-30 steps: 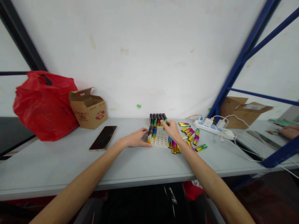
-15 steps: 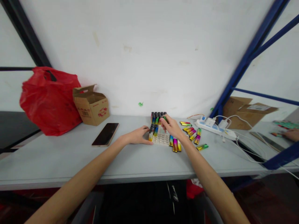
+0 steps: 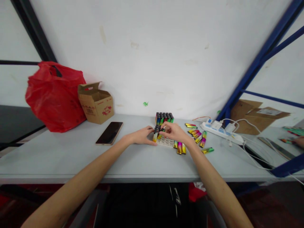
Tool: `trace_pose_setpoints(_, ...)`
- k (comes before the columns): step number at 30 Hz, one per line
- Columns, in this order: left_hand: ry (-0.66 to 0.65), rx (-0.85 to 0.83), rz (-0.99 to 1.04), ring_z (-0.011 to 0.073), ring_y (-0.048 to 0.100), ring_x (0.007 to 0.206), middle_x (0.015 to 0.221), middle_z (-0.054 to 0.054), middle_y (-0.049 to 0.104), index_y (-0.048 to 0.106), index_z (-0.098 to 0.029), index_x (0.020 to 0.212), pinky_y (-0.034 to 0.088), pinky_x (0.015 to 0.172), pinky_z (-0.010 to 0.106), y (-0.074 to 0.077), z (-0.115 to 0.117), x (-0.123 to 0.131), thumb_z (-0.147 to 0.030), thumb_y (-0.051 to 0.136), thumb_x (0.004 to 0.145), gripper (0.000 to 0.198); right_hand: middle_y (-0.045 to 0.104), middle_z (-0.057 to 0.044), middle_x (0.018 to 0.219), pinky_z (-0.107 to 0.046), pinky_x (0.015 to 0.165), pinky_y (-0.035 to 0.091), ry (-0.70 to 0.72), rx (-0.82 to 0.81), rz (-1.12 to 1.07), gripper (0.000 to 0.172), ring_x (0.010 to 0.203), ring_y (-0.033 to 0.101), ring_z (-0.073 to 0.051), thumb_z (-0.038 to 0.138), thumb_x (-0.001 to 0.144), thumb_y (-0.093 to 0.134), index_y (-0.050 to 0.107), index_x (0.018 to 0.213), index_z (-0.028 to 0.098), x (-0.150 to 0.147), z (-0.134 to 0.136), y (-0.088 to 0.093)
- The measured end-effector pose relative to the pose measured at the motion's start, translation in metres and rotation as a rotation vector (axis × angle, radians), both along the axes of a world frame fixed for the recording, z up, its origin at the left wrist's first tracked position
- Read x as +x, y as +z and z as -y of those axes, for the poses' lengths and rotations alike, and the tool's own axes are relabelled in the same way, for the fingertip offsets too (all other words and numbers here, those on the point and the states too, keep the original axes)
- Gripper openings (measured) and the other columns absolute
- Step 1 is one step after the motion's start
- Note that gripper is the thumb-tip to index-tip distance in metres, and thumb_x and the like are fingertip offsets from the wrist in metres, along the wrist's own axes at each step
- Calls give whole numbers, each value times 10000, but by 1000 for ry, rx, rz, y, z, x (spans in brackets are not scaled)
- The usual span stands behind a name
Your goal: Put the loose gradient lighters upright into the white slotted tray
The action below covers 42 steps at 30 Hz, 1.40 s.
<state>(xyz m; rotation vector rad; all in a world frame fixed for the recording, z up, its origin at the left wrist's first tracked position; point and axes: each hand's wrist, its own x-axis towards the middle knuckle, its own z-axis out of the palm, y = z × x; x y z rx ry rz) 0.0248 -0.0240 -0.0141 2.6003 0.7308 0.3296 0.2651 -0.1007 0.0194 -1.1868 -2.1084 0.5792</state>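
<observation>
Several lighters [image 3: 164, 117] with black tops and shiny multicoloured bodies stand upright in rows at the back of a white tray [image 3: 167, 142] with holes. More stand along the tray's left side, among them a golden lighter [image 3: 155, 137] at the front left. My left hand [image 3: 142, 136] curves around that side, thumb at the front corner and fingers behind, holding the tray. Over the tray's middle, my right hand [image 3: 175, 132] pinches a lighter [image 3: 162, 130] beside the left rows; its lower end is partly hidden. Loose lighters [image 3: 180, 148] lie against the tray's front right.
More loose lighters [image 3: 197, 134] lie to the right, before a white power strip [image 3: 222, 132] with cables. A phone [image 3: 109, 133], an open carton [image 3: 101, 109] and a red bag [image 3: 55, 96] are on the left. Another person's hand [image 3: 298, 141] shows at far right.
My right hand has moved left and toward me with the lighter, from the back rows to the left rows. The back rows now show more fully. My left hand stays at the tray.
</observation>
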Motion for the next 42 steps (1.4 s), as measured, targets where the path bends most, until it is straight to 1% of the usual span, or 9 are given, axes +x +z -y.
trace_pose_setpoints(3, -5, -7, 6, 354, 565, 1330, 1465, 168, 560, 589, -150, 1409, 433, 1150, 411, -1, 0, 0, -706, 769, 778, 860, 710, 25, 642, -256, 579, 443, -18, 9, 36, 263, 567, 650, -172, 454, 913, 681, 592, 1009, 226, 0, -2, -1)
trace_pose_setpoints(6, -7, -10, 19, 344, 569, 1320, 1469, 140, 562, 585, -190, 1415, 436, 1140, 409, -1, 0, 0, -709, 764, 777, 841, 715, 25, 656, -258, 580, 443, -27, 16, 19, 266, 585, 661, -179, 448, 905, 691, 572, 1009, 233, 2, -4, -2)
trace_pose_setpoints(11, 1, -1, -4, 345, 553, 1334, 1472, 149, 551, 574, -168, 1421, 412, 1155, 393, 0, 1, 0, -731, 740, 786, 865, 692, 34, 648, -246, 568, 404, -38, 80, 28, 260, 576, 620, -164, 441, 896, 706, 577, 974, 229, 4, -7, -4)
trace_pose_setpoints(15, -4, 6, -1, 338, 567, 1315, 1466, 139, 555, 563, -195, 1436, 427, 1144, 400, 0, 0, 0, -723, 749, 785, 859, 683, 38, 648, -243, 566, 394, -15, 73, 40, 275, 570, 605, -151, 466, 904, 710, 607, 970, 220, 4, -7, -6)
trace_pose_setpoints(20, -4, -8, -12, 345, 553, 1335, 1471, 159, 546, 555, -167, 1439, 414, 1167, 411, 1, 1, 1, -721, 745, 790, 875, 693, 13, 659, -242, 573, 380, 1, 52, 58, 346, 595, 616, -148, 534, 908, 711, 619, 839, 207, 4, -9, -8)
trace_pose_setpoints(27, 3, -4, -9, 350, 543, 1355, 1488, 159, 541, 569, -167, 1426, 410, 1177, 417, 1, 0, 0, -714, 749, 783, 863, 615, 6, 583, -265, 557, 294, -237, 181, 204, 553, 543, 491, -129, 696, 860, 693, 587, 631, 205, 8, -8, -2)
trace_pose_setpoints(32, 4, 3, 9, 364, 541, 1366, 1485, 145, 552, 587, -189, 1419, 422, 1173, 426, 2, 1, -1, -742, 736, 775, 863, 555, 5, 547, -281, 588, 318, -424, 324, 67, 647, 541, 457, -132, 717, 991, 442, 649, 674, 193, 40, -3, 19)
trace_pose_setpoints(37, 28, -17, -21, 372, 539, 1371, 1507, 171, 527, 592, -164, 1401, 429, 1176, 436, 3, 0, 0, -752, 741, 763, 881, 546, 10, 547, -278, 561, 358, -689, 440, -182, 599, 512, 482, -141, 695, 999, 423, 671, 791, 190, 94, 11, 35)
trace_pose_setpoints(42, 32, -26, -8, 367, 548, 1357, 1516, 168, 522, 579, -178, 1412, 433, 1172, 451, 3, 1, 0, -757, 734, 763, 883, 641, -30, 597, -301, 568, 405, -728, 315, 23, 566, 523, 556, -171, 691, 968, 447, 681, 823, 196, 147, 49, 24)
